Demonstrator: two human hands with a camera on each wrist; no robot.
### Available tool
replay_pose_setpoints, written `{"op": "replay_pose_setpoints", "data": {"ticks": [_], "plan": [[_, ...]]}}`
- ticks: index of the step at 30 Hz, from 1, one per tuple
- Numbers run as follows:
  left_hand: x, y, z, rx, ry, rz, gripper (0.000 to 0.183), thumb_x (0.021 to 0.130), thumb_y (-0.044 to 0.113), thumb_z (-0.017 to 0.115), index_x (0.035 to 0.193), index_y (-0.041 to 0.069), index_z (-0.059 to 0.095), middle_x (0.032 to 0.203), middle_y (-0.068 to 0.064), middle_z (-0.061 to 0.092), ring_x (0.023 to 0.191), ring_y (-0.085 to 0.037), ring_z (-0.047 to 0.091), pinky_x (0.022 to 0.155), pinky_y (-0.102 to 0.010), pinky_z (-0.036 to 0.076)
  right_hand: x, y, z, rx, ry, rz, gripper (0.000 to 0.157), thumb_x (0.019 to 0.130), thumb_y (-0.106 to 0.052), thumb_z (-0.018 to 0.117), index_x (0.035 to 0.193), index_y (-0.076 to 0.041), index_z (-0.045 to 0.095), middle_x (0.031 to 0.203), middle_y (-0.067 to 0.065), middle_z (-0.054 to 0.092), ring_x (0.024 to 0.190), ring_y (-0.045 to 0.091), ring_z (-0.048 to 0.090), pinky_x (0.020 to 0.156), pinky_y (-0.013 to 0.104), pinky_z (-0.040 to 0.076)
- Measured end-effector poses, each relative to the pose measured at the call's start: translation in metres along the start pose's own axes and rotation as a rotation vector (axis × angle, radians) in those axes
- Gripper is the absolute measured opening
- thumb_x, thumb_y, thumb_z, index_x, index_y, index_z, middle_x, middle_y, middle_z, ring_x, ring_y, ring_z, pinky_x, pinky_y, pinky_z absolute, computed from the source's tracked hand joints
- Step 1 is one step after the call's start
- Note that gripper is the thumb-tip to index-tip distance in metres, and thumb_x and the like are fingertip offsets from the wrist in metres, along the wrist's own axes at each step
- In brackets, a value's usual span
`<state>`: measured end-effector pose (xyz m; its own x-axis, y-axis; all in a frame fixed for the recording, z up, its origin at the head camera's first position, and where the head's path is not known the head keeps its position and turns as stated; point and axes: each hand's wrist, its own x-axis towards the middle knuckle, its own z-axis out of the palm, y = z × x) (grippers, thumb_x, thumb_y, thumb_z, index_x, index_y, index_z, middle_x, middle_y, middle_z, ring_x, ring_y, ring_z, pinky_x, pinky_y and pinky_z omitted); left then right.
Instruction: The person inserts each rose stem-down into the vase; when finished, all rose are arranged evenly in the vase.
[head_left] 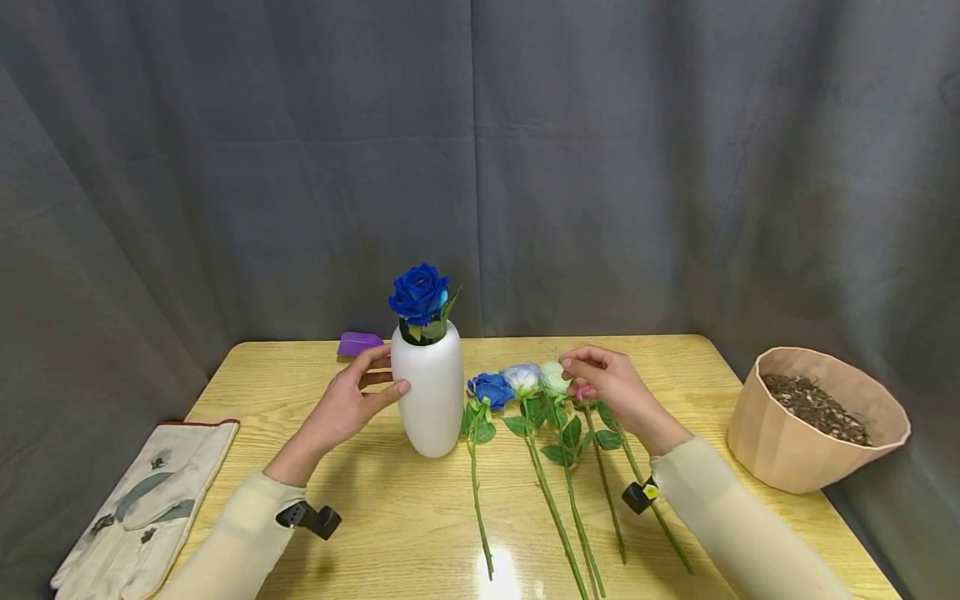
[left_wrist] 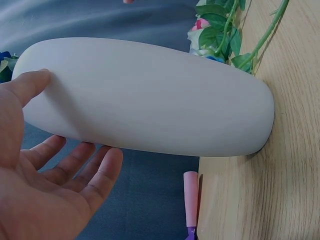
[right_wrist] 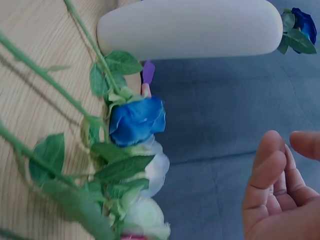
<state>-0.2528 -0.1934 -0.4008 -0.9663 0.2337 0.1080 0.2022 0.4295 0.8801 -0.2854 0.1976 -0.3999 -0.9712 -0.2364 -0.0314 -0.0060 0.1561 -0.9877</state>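
Note:
A tall white vase (head_left: 429,400) stands upright on the table, with one dark blue artificial rose (head_left: 418,294) in its mouth. My left hand (head_left: 351,404) holds the vase from its left side, thumb on the near face and fingers around the far side near the top. Over the row of flowers is my right hand (head_left: 611,387), fingers loosely bent with nothing between them. Beneath and beside it lie a blue rose (head_left: 491,389), a pale bluish-white rose (head_left: 522,377), a greenish-white rose (head_left: 553,379) and a pink flower (head_left: 585,392) mostly hidden by that hand.
The long green stems (head_left: 551,500) run toward the table's near edge. At the right stands a pinkish pot (head_left: 780,433) holding soil (head_left: 816,408). White work gloves (head_left: 150,500) lie at the left edge, and a purple trowel (head_left: 358,342) sits behind the vase. A grey curtain (head_left: 600,167) hangs behind.

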Motion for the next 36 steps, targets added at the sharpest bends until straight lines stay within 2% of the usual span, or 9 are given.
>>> {"op": "replay_pose_setpoints", "data": {"ticks": [5, 10, 13, 18, 24, 36], "plan": [[-0.001, 0.000, 0.000, 0.002, 0.002, 0.005, 0.071, 0.094, 0.042, 0.068, 0.153, 0.019, 0.035, 0.150, -0.013, 0.047, 0.136, -0.038, 0.050, 0.104, -0.055, 0.050, -0.005, 0.006, -0.012, -0.074, -0.001, 0.011, 0.032, 0.100, -0.033, 0.062, 0.119, -0.007, 0.063, 0.092, 0.000, 0.067, 0.075, 0.013, 0.066, 0.060, 0.026, 0.050], [-0.002, 0.001, 0.000, 0.004, 0.002, 0.003, 0.072, 0.094, 0.043, 0.068, 0.153, 0.019, 0.034, 0.150, -0.013, 0.047, 0.136, -0.038, 0.050, 0.104, -0.055, 0.050, -0.008, 0.011, -0.023, -0.134, -0.003, 0.043, 0.040, 0.099, -0.036, 0.063, 0.122, -0.004, 0.062, 0.102, 0.006, 0.067, 0.081, 0.015, 0.065, 0.063, 0.029, 0.053], [-0.002, 0.001, 0.000, 0.006, 0.001, -0.005, 0.072, 0.094, 0.044, 0.068, 0.153, 0.019, 0.034, 0.151, -0.013, 0.047, 0.137, -0.038, 0.050, 0.104, -0.056, 0.049, -0.009, 0.015, -0.028, -0.144, -0.018, 0.054, 0.042, 0.099, -0.036, 0.063, 0.123, -0.001, 0.061, 0.104, 0.007, 0.066, 0.083, 0.018, 0.065, 0.065, 0.030, 0.055], [-0.002, -0.001, 0.000, 0.003, -0.001, -0.013, 0.072, 0.093, 0.045, 0.068, 0.153, 0.020, 0.035, 0.151, -0.012, 0.047, 0.137, -0.038, 0.050, 0.105, -0.056, 0.049, -0.011, 0.024, -0.037, -0.142, -0.048, 0.063, 0.034, 0.100, -0.033, 0.061, 0.119, -0.005, 0.061, 0.104, 0.005, 0.067, 0.085, 0.020, 0.066, 0.064, 0.029, 0.054], [-0.002, -0.002, 0.001, -0.004, -0.001, -0.014, 0.072, 0.093, 0.044, 0.069, 0.152, 0.021, 0.035, 0.150, -0.013, 0.047, 0.136, -0.038, 0.050, 0.105, -0.056, 0.049, -0.014, 0.033, -0.049, -0.157, -0.077, 0.074, 0.035, 0.101, -0.033, 0.059, 0.118, -0.002, 0.061, 0.104, 0.005, 0.067, 0.085, 0.019, 0.067, 0.065, 0.031, 0.056], [0.000, -0.001, -0.001, -0.001, 0.001, 0.008, 0.071, 0.094, 0.042, 0.068, 0.153, 0.020, 0.035, 0.150, -0.013, 0.048, 0.135, -0.038, 0.052, 0.103, -0.055, 0.051, -0.020, 0.053, -0.075, -0.194, -0.074, 0.141, 0.034, 0.101, -0.036, 0.059, 0.118, -0.006, 0.064, 0.105, 0.006, 0.067, 0.085, 0.017, 0.067, 0.068, 0.035, 0.057]]}}
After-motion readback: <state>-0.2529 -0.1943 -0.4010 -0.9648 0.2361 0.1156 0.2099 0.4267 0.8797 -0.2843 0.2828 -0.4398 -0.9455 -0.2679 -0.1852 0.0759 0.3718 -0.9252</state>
